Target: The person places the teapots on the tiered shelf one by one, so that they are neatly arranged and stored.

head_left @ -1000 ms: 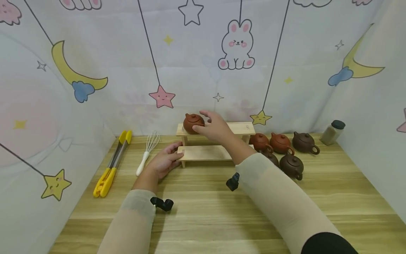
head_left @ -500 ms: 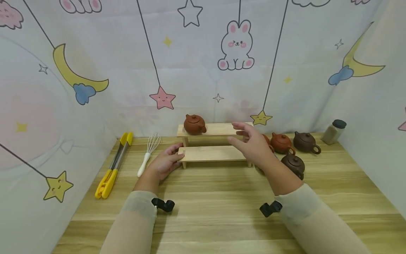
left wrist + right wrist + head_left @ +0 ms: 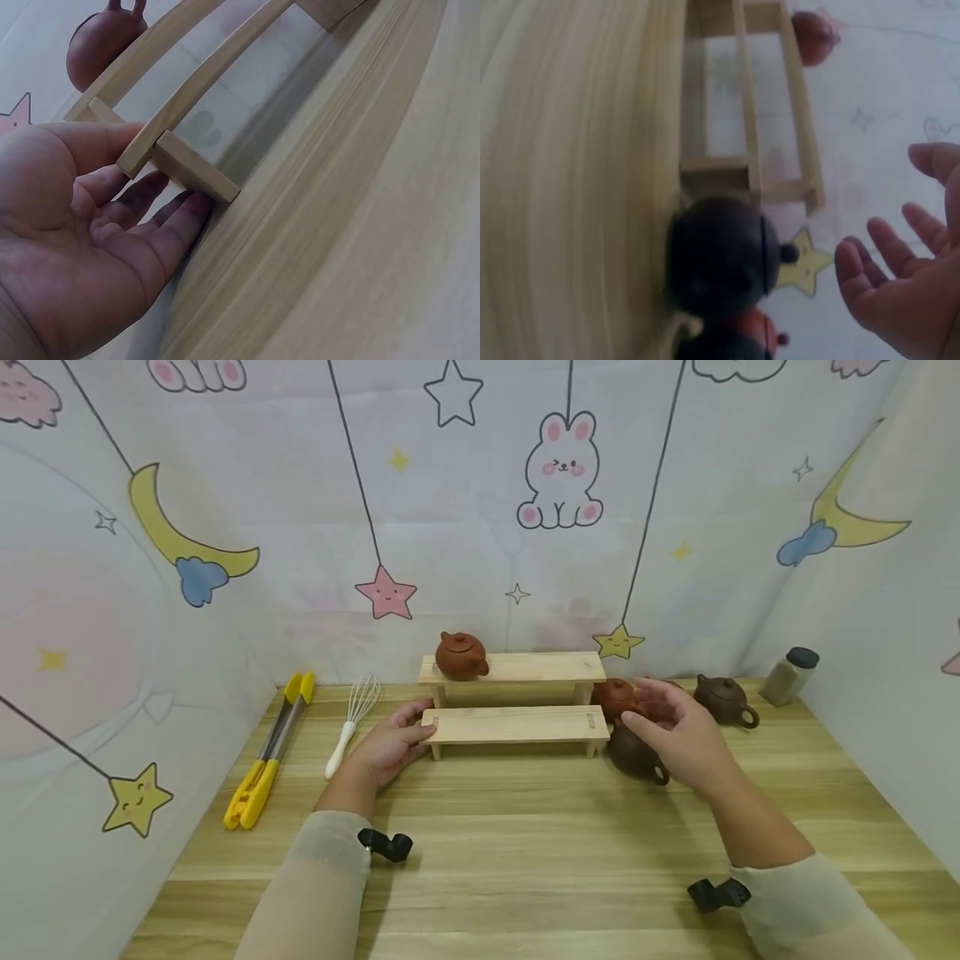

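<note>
Left hand [image 3: 392,747] pinches the lower shelf [image 3: 517,724], left end; right hand [image 3: 686,737], loosely open, seemingly empty, hovers by teapots [image 3: 632,752] towards the desk [image 3: 517,860]'s back-right corner: a low sweep could clink them!

Brick-red upper teapot [image 3: 459,658], pale-wood stand [image 3: 510,724], front teapot [image 3: 632,752] probably dark brown, white moon-and-star-printed backdrop [image 3: 457,527].

A teapot [image 3: 461,658] sits at the 9 o'clock end of the two-tier stand's [image 3: 517,725] upper tier [image 3: 542,667]; from the stand, a whisk [image 3: 346,732] then tongs [image 3: 262,774] lie at 9 o'clock, other teapots [image 3: 635,755] at 3 with a jar [image 3: 790,677] beyond, backdrop cloth [image 3: 465,527] at 12
</note>
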Tool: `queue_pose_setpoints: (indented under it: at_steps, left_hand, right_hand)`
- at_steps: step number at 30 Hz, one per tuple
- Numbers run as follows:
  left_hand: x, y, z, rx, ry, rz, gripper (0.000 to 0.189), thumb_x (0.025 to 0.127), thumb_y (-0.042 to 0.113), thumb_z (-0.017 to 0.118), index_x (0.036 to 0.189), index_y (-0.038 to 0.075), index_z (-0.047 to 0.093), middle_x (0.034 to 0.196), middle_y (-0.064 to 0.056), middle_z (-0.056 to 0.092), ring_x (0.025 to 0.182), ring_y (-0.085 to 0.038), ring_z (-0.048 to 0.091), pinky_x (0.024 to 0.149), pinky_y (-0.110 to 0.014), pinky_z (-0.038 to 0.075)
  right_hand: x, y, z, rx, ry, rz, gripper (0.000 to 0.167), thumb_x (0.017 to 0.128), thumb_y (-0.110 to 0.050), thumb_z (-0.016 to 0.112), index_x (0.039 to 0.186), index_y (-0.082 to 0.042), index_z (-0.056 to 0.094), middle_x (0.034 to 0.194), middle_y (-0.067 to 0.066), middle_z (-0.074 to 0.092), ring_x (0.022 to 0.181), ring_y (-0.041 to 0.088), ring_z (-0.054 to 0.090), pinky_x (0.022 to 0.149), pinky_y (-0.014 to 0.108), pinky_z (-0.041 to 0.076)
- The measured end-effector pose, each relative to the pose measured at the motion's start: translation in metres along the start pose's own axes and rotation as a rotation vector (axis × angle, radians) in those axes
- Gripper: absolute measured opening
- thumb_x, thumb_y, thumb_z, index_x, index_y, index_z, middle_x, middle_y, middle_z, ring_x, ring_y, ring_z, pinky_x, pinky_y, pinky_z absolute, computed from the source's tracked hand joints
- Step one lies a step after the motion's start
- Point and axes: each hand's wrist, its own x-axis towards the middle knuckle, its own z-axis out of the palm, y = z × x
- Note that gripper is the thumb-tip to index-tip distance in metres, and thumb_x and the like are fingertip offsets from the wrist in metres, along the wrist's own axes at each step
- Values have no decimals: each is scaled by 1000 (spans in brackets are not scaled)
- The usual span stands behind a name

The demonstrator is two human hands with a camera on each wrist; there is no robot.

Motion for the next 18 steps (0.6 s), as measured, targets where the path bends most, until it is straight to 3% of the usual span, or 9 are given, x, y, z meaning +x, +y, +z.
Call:
queue_pose_setpoints:
  at_steps: [2,7,9,14,18]
  left_hand:
    - [0,-1,0,0,-2,-3,70,111,7,55,172,13,22,182,-9,9,160,-33,30,134,-55,25]
    - [0,-1,0,1,0,-5,70,110,8,56,172,13,23,182,-9,8,161,-33,29,134,-55,25]
    - [0,-1,0,1,0,-5,70,111,8,55,172,13,22,182,-9,9,161,-33,29,134,-55,25]
    - [-2,0,0,7,-3,-2,69,111,8,54,172,12,22,181,-10,11,158,-33,33,133,-55,27]
    - [-1,1,0,18,-10,2,69,111,8,53,172,12,21,181,-9,11,156,-31,35,133,-55,28]
  right_hand:
    - [-2,11,-8,-24,15,5,71,104,-53,67,164,-21,44,153,16,58,138,36,58,103,38,52]
    - [-9,35,-27,-71,29,29,76,104,-54,66,165,-16,42,155,22,56,142,47,53,105,63,52]
    - [-12,44,-35,-85,33,38,77,104,-54,66,165,-15,41,156,24,55,144,49,51,106,65,51]
    - [-17,62,-47,-125,31,65,77,105,-51,66,165,-12,40,158,25,53,144,48,50,103,57,52]
    - [-19,72,-51,-130,21,100,79,103,-51,69,165,-12,40,159,28,51,145,53,47,101,64,52]
